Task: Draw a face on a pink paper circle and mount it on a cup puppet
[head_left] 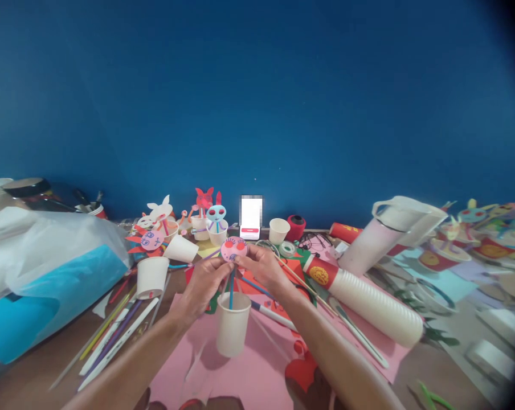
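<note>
A round pink paper face (233,249) with red eyes and drawn lashes is held between both hands above a white paper cup (233,333). My left hand (206,280) has its fingers closed at the face's lower left edge. My right hand (264,266) pinches the face's right side, thumb at the drawn mouth. A blue stick (231,290) runs down from under the face into the cup. The cup stands upright on pink paper (257,376).
Finished paper figures in cups, one a light blue face (216,213), stand at the back around a lit phone (250,216). A long stack of cups (372,304) lies right, a plastic bag (48,267) left. Pens and sticks lie at the left; green scissors (430,396) front right.
</note>
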The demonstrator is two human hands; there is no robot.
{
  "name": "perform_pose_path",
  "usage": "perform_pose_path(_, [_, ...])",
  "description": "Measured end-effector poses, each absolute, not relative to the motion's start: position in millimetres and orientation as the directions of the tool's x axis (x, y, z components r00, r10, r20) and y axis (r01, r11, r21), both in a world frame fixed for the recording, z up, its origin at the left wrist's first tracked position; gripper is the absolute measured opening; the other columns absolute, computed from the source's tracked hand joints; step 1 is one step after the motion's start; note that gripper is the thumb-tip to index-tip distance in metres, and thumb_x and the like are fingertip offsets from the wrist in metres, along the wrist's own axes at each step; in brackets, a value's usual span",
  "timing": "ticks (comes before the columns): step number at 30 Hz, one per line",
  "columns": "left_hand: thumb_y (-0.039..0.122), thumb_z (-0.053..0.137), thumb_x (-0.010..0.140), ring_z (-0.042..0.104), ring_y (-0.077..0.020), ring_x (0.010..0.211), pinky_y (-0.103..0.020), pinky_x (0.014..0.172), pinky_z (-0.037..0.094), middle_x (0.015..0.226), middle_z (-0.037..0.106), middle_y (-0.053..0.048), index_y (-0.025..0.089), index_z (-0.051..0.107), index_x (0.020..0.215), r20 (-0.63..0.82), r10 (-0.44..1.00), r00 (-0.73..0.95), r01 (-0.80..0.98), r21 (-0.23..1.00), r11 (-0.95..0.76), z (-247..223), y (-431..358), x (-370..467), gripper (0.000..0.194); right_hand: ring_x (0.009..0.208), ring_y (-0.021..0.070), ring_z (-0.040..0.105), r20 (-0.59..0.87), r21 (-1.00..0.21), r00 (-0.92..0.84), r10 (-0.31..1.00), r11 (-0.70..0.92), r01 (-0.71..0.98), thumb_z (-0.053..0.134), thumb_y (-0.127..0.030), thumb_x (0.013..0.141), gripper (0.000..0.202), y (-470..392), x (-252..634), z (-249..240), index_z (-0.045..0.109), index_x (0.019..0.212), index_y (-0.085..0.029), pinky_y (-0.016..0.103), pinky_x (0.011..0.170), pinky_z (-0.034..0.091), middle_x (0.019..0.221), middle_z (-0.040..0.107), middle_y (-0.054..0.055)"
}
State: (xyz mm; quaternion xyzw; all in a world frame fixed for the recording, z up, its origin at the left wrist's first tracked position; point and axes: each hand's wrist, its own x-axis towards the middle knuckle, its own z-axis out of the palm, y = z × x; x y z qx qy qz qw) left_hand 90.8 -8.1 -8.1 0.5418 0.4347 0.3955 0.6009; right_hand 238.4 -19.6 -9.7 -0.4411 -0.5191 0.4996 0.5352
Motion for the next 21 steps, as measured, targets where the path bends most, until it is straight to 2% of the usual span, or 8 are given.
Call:
perform_pose_path(10, [0.035, 0.07, 0.065, 0.038, -0.0066, 0.041, -0.019, 0.041, 0.029, 0.049, 0.051, 0.005, 0.013, 0.067, 0.073, -0.116, 0.933, 0.34, -0.046, 0.989, 0.14, -12.1, -8.3, 90.0, 0.024, 0.054, 0.0123, 0.052, 0.116, -0.99, -0.042, 0.992, 0.112, -0.086, 0.064, -0.033, 0.069, 0.017, -19.2, 238.6, -8.3, 0.059, 0.069, -0.017, 0.025, 0.055, 0.044, 0.061, 0.057, -0.003])
perform_pose_path(18, [0.041, 0.073, 0.064, 0.039, -0.0067, 0.043, -0.019, 0.043, 0.028, 0.051, 0.053, 0.003, 0.014, 0.062, 0.066, -0.11, 0.938, 0.328, -0.053, 0.99, 0.134, -15.2, -6.1, 88.9, 0.03, 0.061, 0.0149, 0.057, 0.112, -0.993, -0.046, 0.993, 0.113, 0.016, 0.063, -0.035, 0.073, 0.019, -22.2, 240.1, -6.6, 0.06, 0.069, -0.017, 0.027, 0.062, 0.045, 0.062, 0.062, -0.001])
perform_pose_path(21, [0.042, 0.072, 0.065, 0.037, -0.0067, 0.042, -0.019, 0.042, 0.026, 0.05, 0.051, 0.004, 0.014, 0.062, 0.066, -0.109, 0.941, 0.321, -0.048, 0.99, 0.131, -15.3, -4.8, 88.4, 0.031, 0.061, 0.0136, 0.056, 0.106, -0.994, -0.059, 0.993, 0.106, -0.002, 0.066, -0.038, 0.073, 0.022, -22.0, 242.0, -4.4, 0.062, 0.073, -0.016, 0.026, 0.062, 0.044, 0.064, 0.062, -0.002])
